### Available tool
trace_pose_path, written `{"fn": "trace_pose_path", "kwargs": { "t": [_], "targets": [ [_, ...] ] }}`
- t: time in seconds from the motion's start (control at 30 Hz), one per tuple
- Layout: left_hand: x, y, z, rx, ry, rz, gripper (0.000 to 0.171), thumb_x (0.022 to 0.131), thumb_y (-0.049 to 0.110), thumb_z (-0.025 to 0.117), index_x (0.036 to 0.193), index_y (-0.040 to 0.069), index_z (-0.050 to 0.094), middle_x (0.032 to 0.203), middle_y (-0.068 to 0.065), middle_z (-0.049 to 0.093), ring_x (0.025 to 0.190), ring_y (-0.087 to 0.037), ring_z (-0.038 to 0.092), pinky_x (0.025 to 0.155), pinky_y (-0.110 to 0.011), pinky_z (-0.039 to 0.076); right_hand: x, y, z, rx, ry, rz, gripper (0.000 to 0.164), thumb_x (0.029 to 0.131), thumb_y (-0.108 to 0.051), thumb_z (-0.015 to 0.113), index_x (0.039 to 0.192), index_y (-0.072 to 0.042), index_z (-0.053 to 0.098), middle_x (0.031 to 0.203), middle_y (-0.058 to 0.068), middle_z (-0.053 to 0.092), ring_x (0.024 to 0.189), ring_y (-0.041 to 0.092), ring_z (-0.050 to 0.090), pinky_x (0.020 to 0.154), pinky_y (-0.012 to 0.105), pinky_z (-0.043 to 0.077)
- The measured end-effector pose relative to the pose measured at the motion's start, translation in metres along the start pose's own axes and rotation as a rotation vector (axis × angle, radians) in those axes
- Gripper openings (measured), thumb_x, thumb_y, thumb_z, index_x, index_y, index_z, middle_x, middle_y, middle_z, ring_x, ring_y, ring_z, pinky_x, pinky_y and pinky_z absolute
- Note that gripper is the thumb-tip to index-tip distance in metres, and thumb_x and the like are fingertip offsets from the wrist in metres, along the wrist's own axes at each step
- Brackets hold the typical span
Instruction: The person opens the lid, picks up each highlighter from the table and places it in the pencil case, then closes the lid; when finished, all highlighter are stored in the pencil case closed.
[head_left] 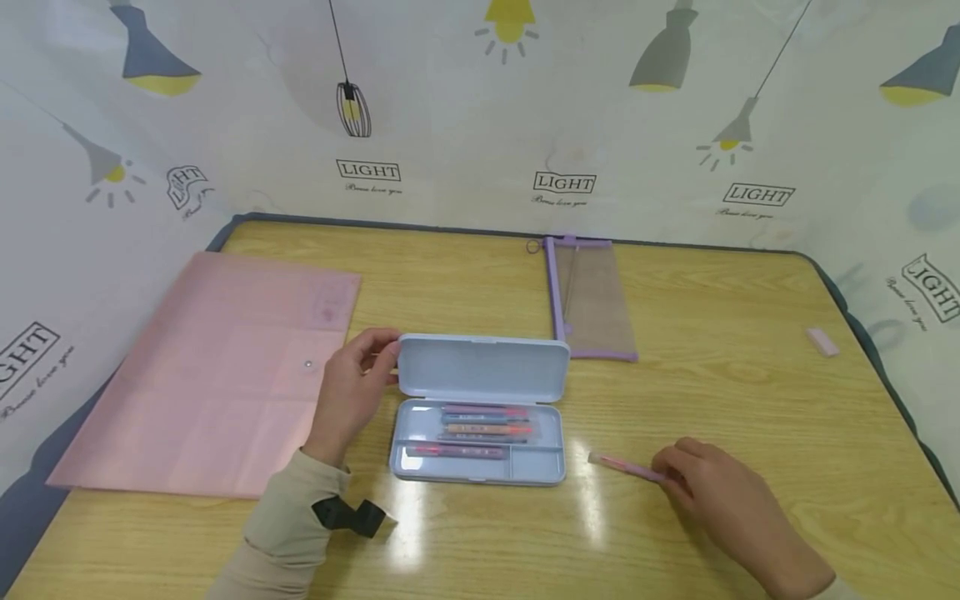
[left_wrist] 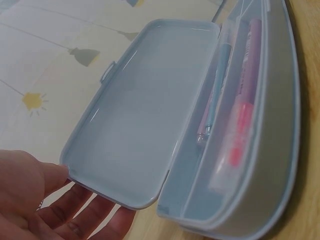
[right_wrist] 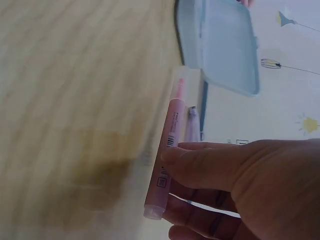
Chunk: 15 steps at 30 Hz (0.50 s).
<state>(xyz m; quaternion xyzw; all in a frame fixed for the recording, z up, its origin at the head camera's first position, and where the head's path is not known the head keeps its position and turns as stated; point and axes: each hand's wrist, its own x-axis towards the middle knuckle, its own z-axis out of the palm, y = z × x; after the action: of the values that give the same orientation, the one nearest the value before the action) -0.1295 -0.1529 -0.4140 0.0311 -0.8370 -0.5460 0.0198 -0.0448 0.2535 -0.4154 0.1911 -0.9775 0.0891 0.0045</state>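
Observation:
A pale blue pencil case (head_left: 537, 465) stands with its lid (head_left: 482, 367) raised. At the lid's left end my left hand (head_left: 352, 396) grips the edge, thumb (left_wrist: 54, 175) on the inner face and fingers behind. Several pens (head_left: 487, 430) lie in the long back compartment, and a pink-tipped highlighter (head_left: 457, 451) lies in the front one. Right of the case, my right hand (head_left: 723, 492) pinches a pink highlighter (right_wrist: 172, 120) between thumb and fingers. Its clear cap points toward the case, apart from it.
A pink snap folder (head_left: 225, 375) covers the table's left side, beside my left forearm. Behind the case lies a purple-edged zip pouch (head_left: 600, 304). A small pink eraser (head_left: 822, 342) sits far right. A printed curtain (head_left: 450, 108) hangs along the table's back edge.

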Motion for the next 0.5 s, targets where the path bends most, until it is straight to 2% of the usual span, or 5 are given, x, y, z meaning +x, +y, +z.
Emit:
{"fn": "trace_pose_path", "kwargs": {
  "t": [0.13, 0.23, 0.33, 0.43, 0.5],
  "targets": [
    [0.0, 0.0, 0.0, 0.005, 0.0, 0.0, 0.028, 0.103, 0.023, 0.053, 0.122, 0.005, 0.063, 0.116, -0.014, 0.066, 0.099, -0.028, 0.068, 0.078, -0.036, 0.063, 0.006, -0.005, -0.008, -0.008, 0.021, -0.034, 0.017, 0.078, -0.012, 0.082, 0.088, -0.022, 0.072, 0.08, -0.016, 0.058, 0.068, -0.003, 0.05, 0.057, 0.021, 0.05],
    [0.0, 0.0, 0.0, 0.007, 0.0, 0.002, 0.028, 0.103, 0.023, 0.053, 0.122, 0.005, 0.063, 0.116, -0.015, 0.066, 0.099, -0.028, 0.068, 0.078, -0.036, 0.063, 0.013, -0.017, -0.017, -0.01, 0.047, -0.073, 0.018, 0.08, -0.011, 0.081, 0.088, -0.024, 0.071, 0.083, -0.017, 0.058, 0.071, -0.001, 0.053, 0.058, 0.022, 0.051],
    [0.0, 0.0, 0.001, 0.005, 0.001, 0.0, 0.028, 0.103, 0.024, 0.053, 0.122, 0.005, 0.063, 0.116, -0.015, 0.066, 0.099, -0.028, 0.068, 0.079, -0.036, 0.063, 0.024, -0.036, -0.025, -0.003, 0.084, -0.137, 0.018, 0.079, -0.011, 0.082, 0.087, -0.023, 0.071, 0.082, -0.016, 0.058, 0.071, 0.002, 0.054, 0.058, 0.023, 0.051],
    [-0.001, 0.001, 0.001, 0.002, 0.002, -0.002, 0.029, 0.103, 0.024, 0.053, 0.122, 0.006, 0.063, 0.116, -0.015, 0.066, 0.099, -0.028, 0.068, 0.08, -0.037, 0.063, 0.037, -0.057, -0.025, -0.002, 0.127, -0.239, 0.017, 0.078, -0.01, 0.083, 0.087, -0.019, 0.072, 0.081, -0.013, 0.06, 0.071, 0.005, 0.056, 0.061, 0.023, 0.054],
    [-0.001, 0.001, 0.001, -0.001, 0.001, -0.002, 0.029, 0.103, 0.025, 0.053, 0.123, 0.005, 0.063, 0.117, -0.015, 0.065, 0.1, -0.029, 0.068, 0.08, -0.037, 0.063, 0.046, -0.071, -0.024, 0.018, 0.124, -0.303, 0.014, 0.08, -0.01, 0.081, 0.087, -0.017, 0.072, 0.08, -0.011, 0.061, 0.071, 0.006, 0.055, 0.061, 0.023, 0.054]
  ]
}}
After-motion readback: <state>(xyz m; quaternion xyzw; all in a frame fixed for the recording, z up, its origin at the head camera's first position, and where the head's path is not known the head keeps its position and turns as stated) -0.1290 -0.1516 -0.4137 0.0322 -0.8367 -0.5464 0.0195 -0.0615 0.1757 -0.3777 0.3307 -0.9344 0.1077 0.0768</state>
